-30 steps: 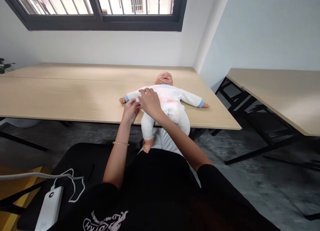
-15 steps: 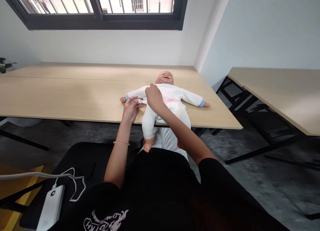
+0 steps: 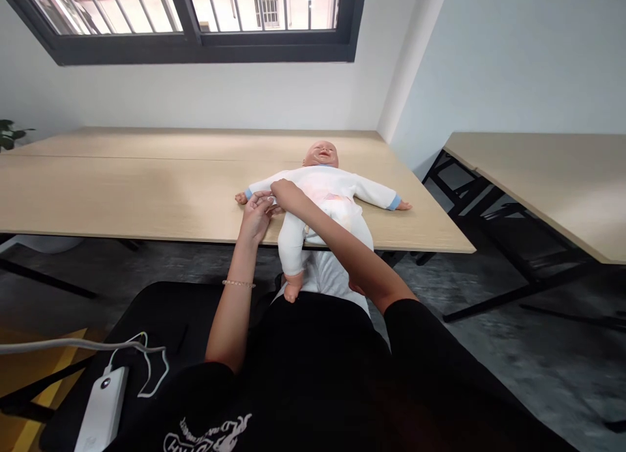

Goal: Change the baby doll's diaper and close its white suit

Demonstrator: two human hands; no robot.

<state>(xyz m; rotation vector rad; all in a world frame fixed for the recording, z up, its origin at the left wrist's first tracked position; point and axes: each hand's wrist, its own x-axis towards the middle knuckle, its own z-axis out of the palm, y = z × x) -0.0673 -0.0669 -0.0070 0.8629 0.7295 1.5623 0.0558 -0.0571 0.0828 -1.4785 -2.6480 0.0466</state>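
Observation:
A baby doll point(image 3: 317, 181) in a white suit with blue cuffs lies on its back at the table's front edge, arms spread and legs hanging over. A white diaper point(image 3: 345, 209) with a pinkish print is around its hips, over the suit. Beside the doll's waist, on the left, my left hand point(image 3: 257, 214) pinches the diaper's side tab, now mostly covered by fingers. My right hand point(image 3: 287, 194) reaches across the doll and meets the left at that spot. Its fingers are curled closed, and their tips are hidden from me.
The doll lies on a light wooden table point(image 3: 122, 191) below a barred window point(image 3: 203, 47). Another table point(image 3: 542, 171) is on the right. By my left side, a black chair point(image 3: 161, 315) holds a white power bank point(image 3: 104, 406) with cables.
My right hand has moved left and slightly down, from the doll's belly to my left hand's fingertips. The white tab that showed between the hands is now mostly covered.

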